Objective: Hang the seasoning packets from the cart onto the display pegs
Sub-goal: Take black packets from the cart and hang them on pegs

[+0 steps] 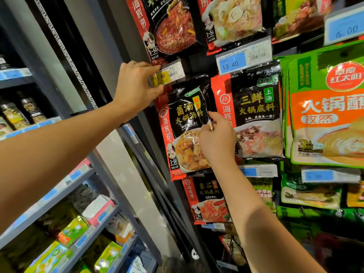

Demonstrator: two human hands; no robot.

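A black and red seasoning packet (184,123) with a mushroom soup picture hangs at the left of the display's middle row. My right hand (215,140) pinches its right edge between thumb and fingers. My left hand (136,85) is raised at the packet's top left corner and grips the yellow price tag holder (167,75) at the end of the peg. The peg itself is hidden behind the tag and my hand. The cart is out of view.
A similar black packet (254,113) hangs right beside it, and green and orange packets (325,111) hang further right. More packets hang above and below with blue price tags (244,58). A shelf unit (59,194) with boxed goods stands at the left.
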